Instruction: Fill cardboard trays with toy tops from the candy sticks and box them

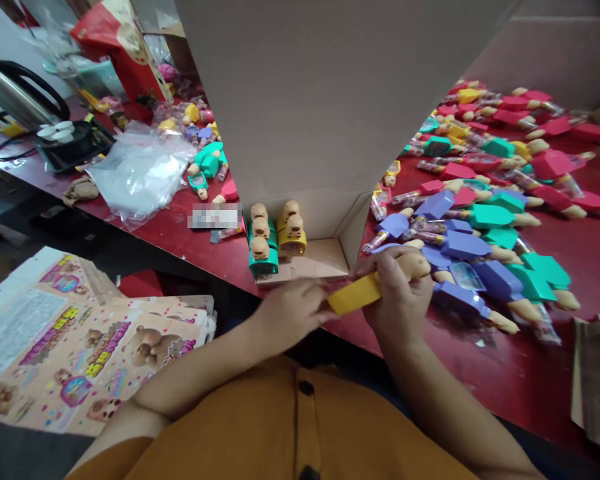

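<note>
Hands: left hand (pixel 291 312) and right hand (pixel 399 297), both bare, low at the table edge.
Held: yellow toy (pixel 355 294), a smooth, squared plastic bar with a rounded tan end showing past the right hand.
Right fingers: curled together, clamped around the toy's far half.
Left fingers: closed together on the near yellow end; the tips are hard to make out.
Box: cardboard carton (pixel 305 113), plain and matte, its tall wall rising ahead of the hands; the toy is just outside its open corner.
In box: green toys (pixel 263 263) and yellow toys (pixel 292 243), stacked upright with tan heads up.
Table: red table (pixel 500 357), glossy, under the loose pile.
Pile: purple toys (pixel 463 245) near the right hand, with teal and red ones beyond, all lying flat, some overlapping.
Left side: printed cards (pixel 90 350) with bear art, a clear plastic bag (pixel 140 175), and a steel kettle (pixel 15 93).
Hard to read: blurred label (pixel 215 216) — its print is unreadable.
</note>
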A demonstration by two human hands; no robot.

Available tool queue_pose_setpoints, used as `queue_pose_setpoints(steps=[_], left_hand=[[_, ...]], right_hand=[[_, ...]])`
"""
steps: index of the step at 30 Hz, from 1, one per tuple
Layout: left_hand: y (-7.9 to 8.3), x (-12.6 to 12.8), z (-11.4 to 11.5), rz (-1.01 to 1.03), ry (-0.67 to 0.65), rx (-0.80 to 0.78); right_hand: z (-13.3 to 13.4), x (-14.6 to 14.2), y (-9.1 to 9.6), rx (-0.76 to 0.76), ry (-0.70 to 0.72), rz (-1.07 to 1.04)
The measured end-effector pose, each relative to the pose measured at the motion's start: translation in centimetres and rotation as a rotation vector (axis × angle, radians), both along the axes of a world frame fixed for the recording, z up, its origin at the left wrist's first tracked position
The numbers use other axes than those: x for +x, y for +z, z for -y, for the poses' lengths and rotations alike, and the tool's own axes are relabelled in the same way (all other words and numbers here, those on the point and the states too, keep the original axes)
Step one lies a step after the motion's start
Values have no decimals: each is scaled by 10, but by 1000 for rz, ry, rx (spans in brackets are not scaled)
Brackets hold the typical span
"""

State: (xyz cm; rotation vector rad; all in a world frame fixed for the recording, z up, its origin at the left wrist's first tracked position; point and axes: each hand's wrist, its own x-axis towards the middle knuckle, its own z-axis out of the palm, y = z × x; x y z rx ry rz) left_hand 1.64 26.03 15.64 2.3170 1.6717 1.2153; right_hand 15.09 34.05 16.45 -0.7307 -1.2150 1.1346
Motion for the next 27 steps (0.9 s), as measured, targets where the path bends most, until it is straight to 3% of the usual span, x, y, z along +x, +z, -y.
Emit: queue_pose_setpoints(steps=[3,5,8,11,15,22,27], left_hand=[[32,-35,-6,-11,115,275],[39,-54,-17,-97,149,281],[31,-67,-34,-254,102,130],[19,-69,-41,-284,100,90],[18,-69,-40,-281,87,114],[21,-71,-45,-341,108,146],[20,-73,-47,-371,123,121]], right_hand=[[-6,-28,-11,335,-199,16],[-9,-42,-21,437,-223,128],[-8,-56,-26,549,-182,344],[-3,-67,-20,649,-197,498],[-3,-84,-17,626,-247,616],[-7,-89,-31,463,-317,763],[-1,-88,-30,353,-241,830]])
